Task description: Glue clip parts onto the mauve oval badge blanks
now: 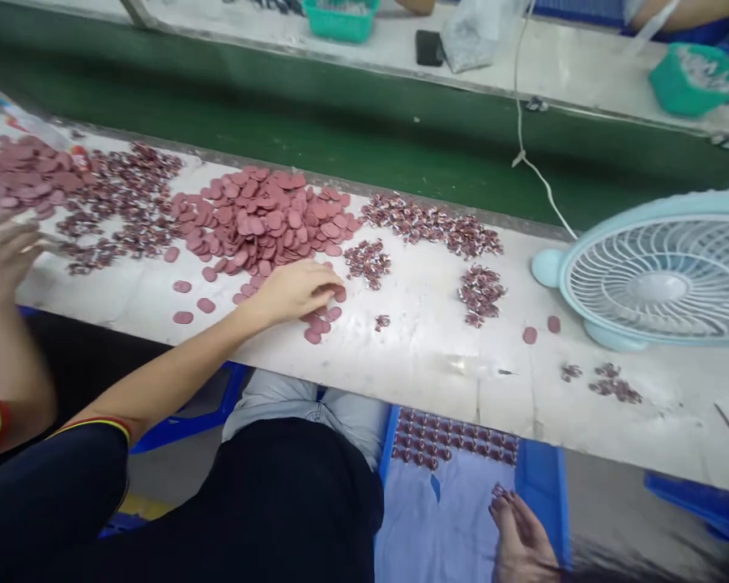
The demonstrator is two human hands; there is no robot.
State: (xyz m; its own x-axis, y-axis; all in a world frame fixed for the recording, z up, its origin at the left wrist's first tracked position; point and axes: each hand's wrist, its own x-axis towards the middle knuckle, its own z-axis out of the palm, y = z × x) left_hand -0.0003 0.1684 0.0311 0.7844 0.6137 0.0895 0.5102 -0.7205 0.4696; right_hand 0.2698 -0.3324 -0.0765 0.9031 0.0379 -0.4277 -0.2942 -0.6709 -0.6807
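My right hand [297, 290], fingers curled loosely, presses thin, light, stiff-looking pink discs [317, 322] at its 5 o'clock; I'd pinch edges.

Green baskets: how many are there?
2. One teal-green plastic basket sits at the top centre on the far white bench; the other basket at the top right. Others may be out of view.
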